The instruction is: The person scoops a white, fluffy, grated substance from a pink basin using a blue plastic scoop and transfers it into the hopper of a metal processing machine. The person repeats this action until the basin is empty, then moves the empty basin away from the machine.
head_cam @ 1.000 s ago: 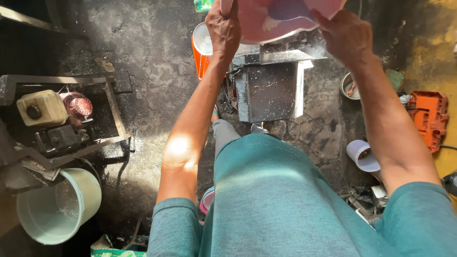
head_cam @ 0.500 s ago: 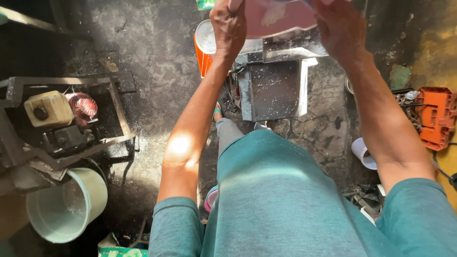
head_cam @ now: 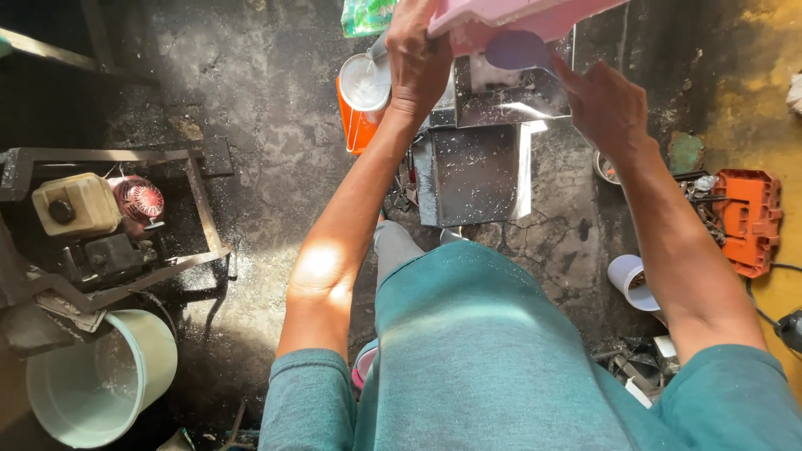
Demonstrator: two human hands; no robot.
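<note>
At the top of the view, a pink plastic basin (head_cam: pixel 510 18) is tilted over a metal hopper (head_cam: pixel 510 93). My left hand (head_cam: pixel 415 52) grips the basin's left rim. My right hand (head_cam: pixel 603 104) is below the basin's right side with its fingers spread, close to the rim; contact is unclear. Under the hopper sits a flat metal tray (head_cam: pixel 474 174) dusted with white grains. An orange bucket (head_cam: pixel 361 107) with a white lid stands just left of the hopper.
A small engine with a cream fuel tank (head_cam: pixel 75 205) sits in a metal frame at left. A pale green bucket (head_cam: pixel 100 382) is at lower left. An orange tool case (head_cam: pixel 748 219) and a white cup (head_cam: pixel 631 281) lie at right on the cracked concrete floor.
The basin has tipped further and moved right. My right hand has come off its rim and dropped lower. The camera has shifted slightly.
</note>
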